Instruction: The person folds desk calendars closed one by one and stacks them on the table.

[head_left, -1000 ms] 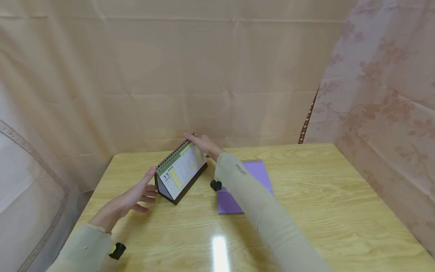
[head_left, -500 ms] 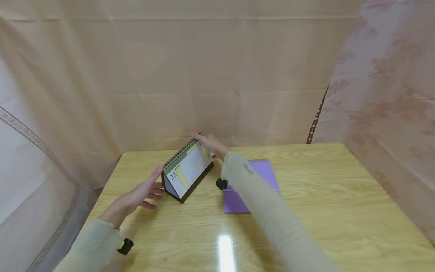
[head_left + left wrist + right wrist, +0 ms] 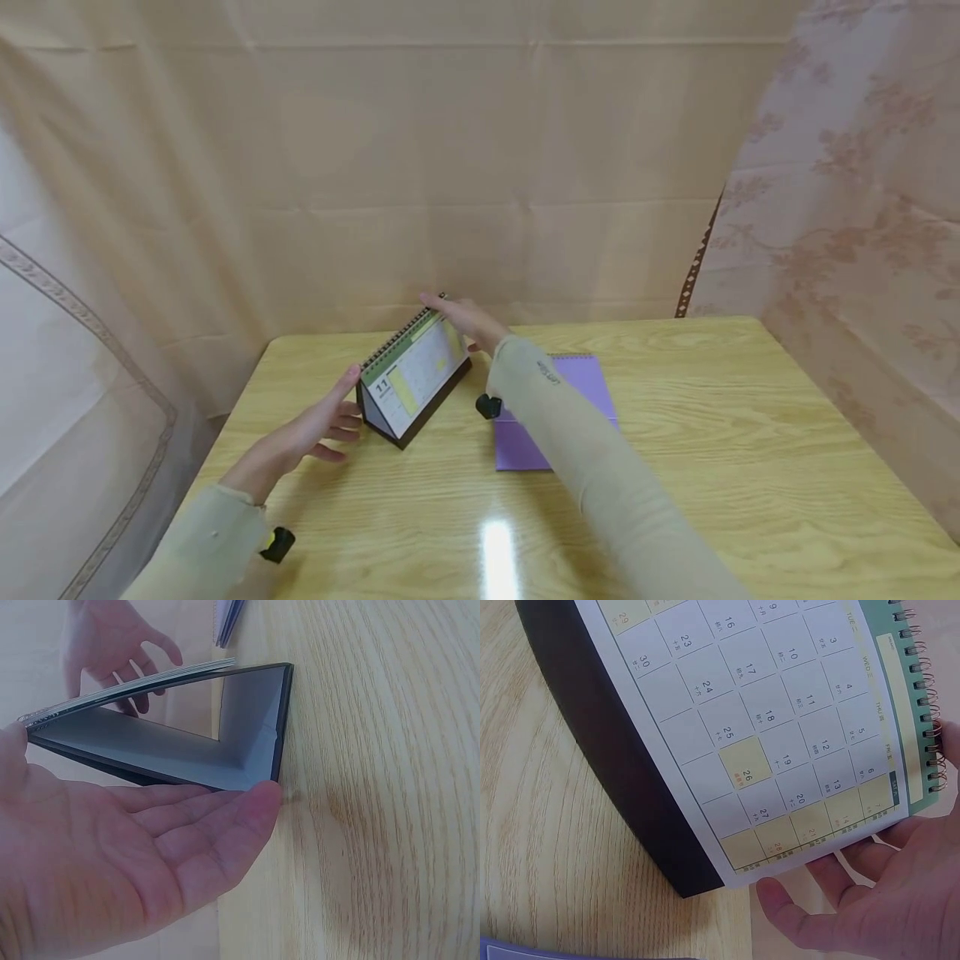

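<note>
A: Where is the desk calendar [image 3: 416, 375]?
B: Left of centre in the head view, just below mid-height, standing on the table [image 3: 712, 450], its spiral edge slanting from lower left to upper right.
A: And the left hand [image 3: 311, 429]?
B: At its lower-left end, fingers extended and relaxed, thumb touching the top corner by the spiral.
A: The right hand [image 3: 468, 323]?
B: At the upper-right end, near the middle of the frame. It touches the top edge there, fingers loosely spread at that end.
A: What's the purple spiral-bound pad [image 3: 519, 448] doing?
B: Lying right of centre, in the lower half, partly hidden by the right sleeve [image 3: 600, 467].
</note>
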The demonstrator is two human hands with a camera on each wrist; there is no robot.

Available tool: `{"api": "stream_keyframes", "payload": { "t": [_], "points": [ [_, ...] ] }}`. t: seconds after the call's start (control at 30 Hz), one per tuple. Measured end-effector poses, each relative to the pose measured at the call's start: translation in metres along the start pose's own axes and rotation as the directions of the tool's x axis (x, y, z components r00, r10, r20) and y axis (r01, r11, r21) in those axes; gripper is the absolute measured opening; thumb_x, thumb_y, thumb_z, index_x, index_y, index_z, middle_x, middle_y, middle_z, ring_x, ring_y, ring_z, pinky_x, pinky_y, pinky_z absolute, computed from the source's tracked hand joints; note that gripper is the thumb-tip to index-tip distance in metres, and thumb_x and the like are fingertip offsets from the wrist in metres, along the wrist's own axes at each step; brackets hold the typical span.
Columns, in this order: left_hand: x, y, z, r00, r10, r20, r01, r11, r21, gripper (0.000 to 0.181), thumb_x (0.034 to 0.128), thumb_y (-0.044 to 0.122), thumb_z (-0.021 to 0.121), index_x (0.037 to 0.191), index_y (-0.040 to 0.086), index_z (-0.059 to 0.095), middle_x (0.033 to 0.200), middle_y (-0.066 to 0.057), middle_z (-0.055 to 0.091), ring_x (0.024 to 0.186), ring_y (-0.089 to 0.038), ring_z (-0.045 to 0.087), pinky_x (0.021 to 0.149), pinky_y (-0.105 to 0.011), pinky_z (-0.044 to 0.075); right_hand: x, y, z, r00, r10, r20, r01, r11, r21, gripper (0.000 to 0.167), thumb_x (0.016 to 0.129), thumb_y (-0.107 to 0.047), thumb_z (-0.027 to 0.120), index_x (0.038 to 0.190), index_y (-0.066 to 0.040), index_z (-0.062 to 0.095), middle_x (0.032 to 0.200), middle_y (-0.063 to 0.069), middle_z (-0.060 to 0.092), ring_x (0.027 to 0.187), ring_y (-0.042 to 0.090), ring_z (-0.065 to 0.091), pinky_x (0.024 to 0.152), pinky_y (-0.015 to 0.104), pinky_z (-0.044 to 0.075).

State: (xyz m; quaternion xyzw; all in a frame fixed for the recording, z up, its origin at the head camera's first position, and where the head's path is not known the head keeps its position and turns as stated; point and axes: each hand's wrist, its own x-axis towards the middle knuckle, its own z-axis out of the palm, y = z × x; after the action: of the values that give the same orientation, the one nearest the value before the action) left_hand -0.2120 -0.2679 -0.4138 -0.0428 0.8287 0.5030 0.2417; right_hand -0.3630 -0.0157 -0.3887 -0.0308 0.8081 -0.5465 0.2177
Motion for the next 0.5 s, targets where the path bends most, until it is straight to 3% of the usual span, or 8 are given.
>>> {"api": "stream_keyframes", "payload": {
  "t": [0.5],
  "points": [
    [-0.0027, -0.0038, 0.0003, 1.0, 0.013, -0.02, -0.013, 1.0, -0.019, 0.109, 0.0951, 0.081, 0.021, 0.147, -0.014, 0.036, 0.146, -0.038, 0.042, 0.132, -0.051, 0.047, 0.087, -0.053, 0.054, -0.0009, 0.0014, 0.0037, 0.999, -0.024, 0.023, 0.024, 1.0, -0.011, 0.106, 0.076, -0.088, 0.056, 0.153, -0.017, 0.045, 0.16, 0.008, 0.035, 0.141, 0.036, 0.037, 0.105, 0.065, 0.038]
  ]
}}
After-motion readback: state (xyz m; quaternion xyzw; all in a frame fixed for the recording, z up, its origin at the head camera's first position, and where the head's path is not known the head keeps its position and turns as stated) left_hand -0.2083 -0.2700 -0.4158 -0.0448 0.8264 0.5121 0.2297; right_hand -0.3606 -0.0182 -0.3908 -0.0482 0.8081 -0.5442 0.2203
